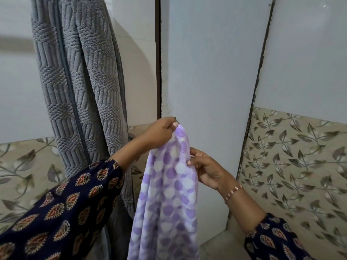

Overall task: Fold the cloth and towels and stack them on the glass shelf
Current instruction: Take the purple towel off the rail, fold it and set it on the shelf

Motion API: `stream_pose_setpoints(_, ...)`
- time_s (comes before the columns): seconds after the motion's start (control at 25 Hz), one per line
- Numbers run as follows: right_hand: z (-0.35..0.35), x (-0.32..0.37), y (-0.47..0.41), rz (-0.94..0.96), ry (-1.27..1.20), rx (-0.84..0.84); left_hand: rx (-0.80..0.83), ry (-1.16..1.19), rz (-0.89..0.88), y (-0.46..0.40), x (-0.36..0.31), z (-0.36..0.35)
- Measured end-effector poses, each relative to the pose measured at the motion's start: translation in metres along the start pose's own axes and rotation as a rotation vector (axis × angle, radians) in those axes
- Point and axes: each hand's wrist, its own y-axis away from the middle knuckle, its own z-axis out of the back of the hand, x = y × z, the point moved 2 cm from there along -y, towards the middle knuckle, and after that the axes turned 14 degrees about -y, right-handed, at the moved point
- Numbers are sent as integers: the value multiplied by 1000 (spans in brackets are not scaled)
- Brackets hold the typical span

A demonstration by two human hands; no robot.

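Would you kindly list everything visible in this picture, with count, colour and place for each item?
Spotted cloth: one, lilac and white, hanging in the centre foreground, held up by both hands.
Grey towel: one, grey with ribbed and woven texture, hanging at upper left against the wall.
Plain wall tiles: several, pale grey-white, upper wall with dark joints between them.
Leaf-pattern tiles: several, beige with grey-brown leaves, lower wall at left and right.
Bracelet: one, copper and white, on the right wrist.
Sleeves: two, navy with red-and-gold motifs, bottom left and bottom right.
Left hand: one, pinching the cloth's top corner.
Right hand: one, gripping the cloth's edge lower down on the right.
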Motion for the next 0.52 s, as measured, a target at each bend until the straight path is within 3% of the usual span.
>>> stream_pose_setpoints(0.32, 52, -34, 3, -298, 248, -122, -267, -36, 145, -10, 2, 31)
stream_pose_setpoints(0.52, 68, -64, 5, -446, 635, -190, -614, 19, 285, -12, 16, 56)
